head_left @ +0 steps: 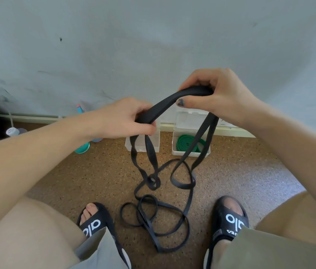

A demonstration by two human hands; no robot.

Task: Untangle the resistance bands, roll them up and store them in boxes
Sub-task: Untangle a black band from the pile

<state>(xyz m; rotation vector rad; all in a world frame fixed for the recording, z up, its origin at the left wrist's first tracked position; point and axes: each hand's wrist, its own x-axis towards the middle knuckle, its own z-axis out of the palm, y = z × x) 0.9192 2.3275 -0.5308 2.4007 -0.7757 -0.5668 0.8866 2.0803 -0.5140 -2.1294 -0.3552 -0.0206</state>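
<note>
Centrally, left hand [126,119] and right hand [215,96] each grip the black resistance band [172,100]; its tangled loops reach the floor [95,171], partly hiding two boxes [191,140].

two bands [154,115], two boxes [174,150]

Left hand [128,118] and right hand [217,96] grip a tangled black band [172,100].
</note>
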